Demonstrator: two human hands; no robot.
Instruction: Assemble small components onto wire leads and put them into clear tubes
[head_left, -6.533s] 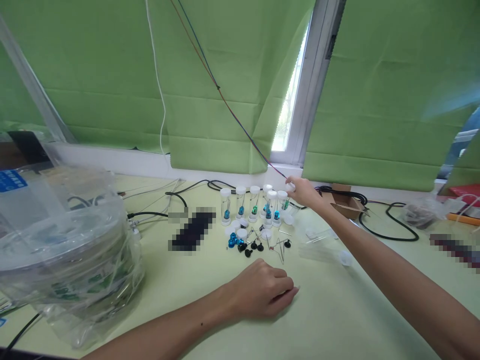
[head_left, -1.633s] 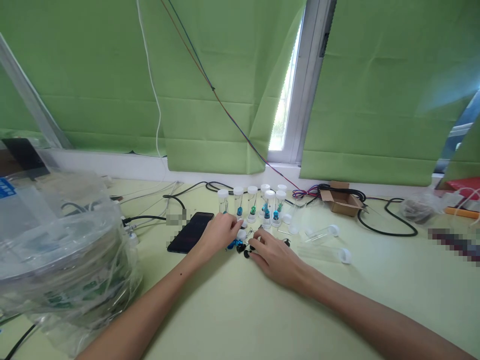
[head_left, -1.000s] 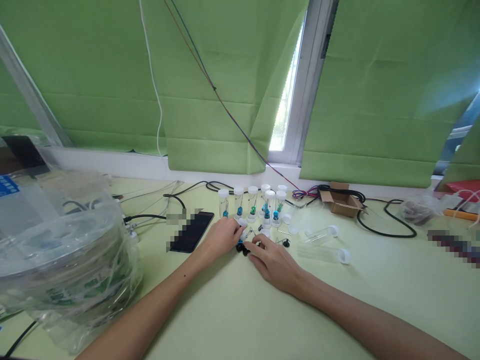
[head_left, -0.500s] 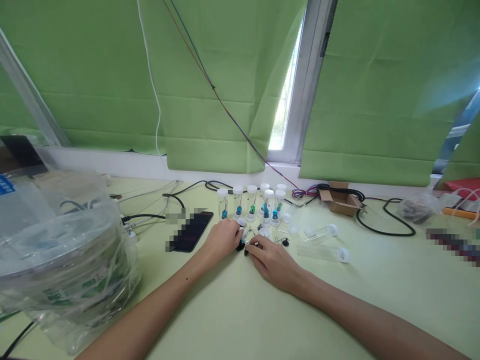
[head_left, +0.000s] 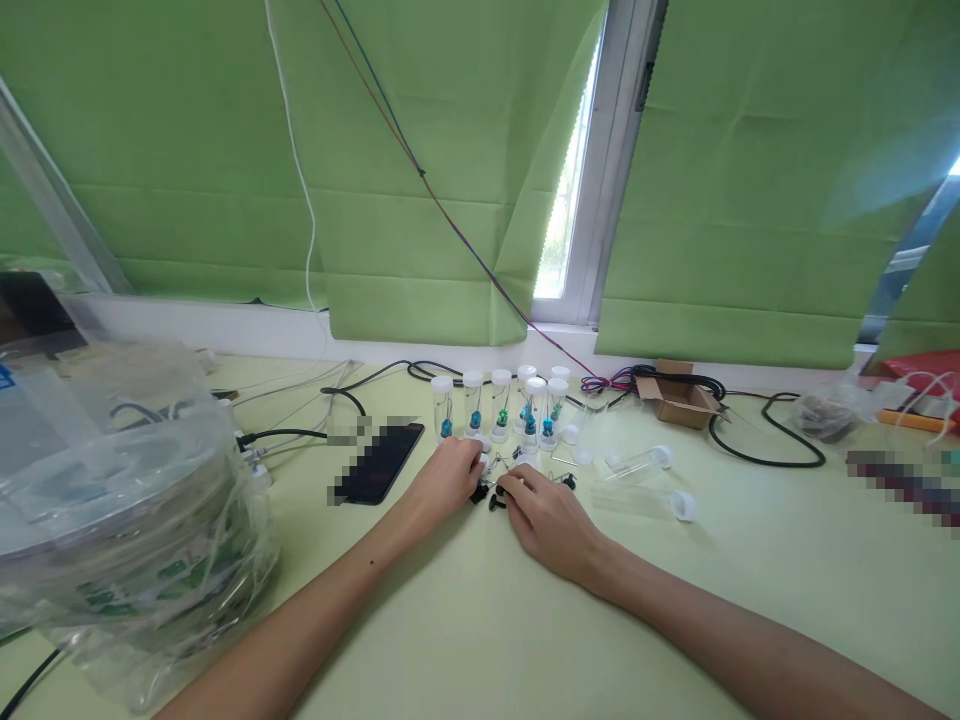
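My left hand (head_left: 452, 474) is closed, its thumb and fingers pinched at a small black part (head_left: 478, 493) with thin metal wire beside it. Close by on the right, my right hand (head_left: 551, 520) curls over the table, fingertips pressed together among small dark pieces; what they grip is mostly hidden. A small black piece (head_left: 496, 503) lies just below those fingertips. Behind both hands stand several clear tubes (head_left: 501, 405) with white caps, holding blue or green parts with bent wires. Another black part (head_left: 569, 482) with wire rests beyond my right hand.
Two clear tubes (head_left: 637, 503) lie on the right. A dark phone (head_left: 386, 465) is left of my left hand. A plastic-wrapped spool (head_left: 135, 510) fills the left side. Farther back are a small cardboard box (head_left: 679, 403), black cables (head_left: 780, 462) and green blinds (head_left: 450, 240).
My right fingertips have shifted slightly up and to the right, exposing more of the black piece below them. My left hand keeps its pinch. The camera view has moved a little.
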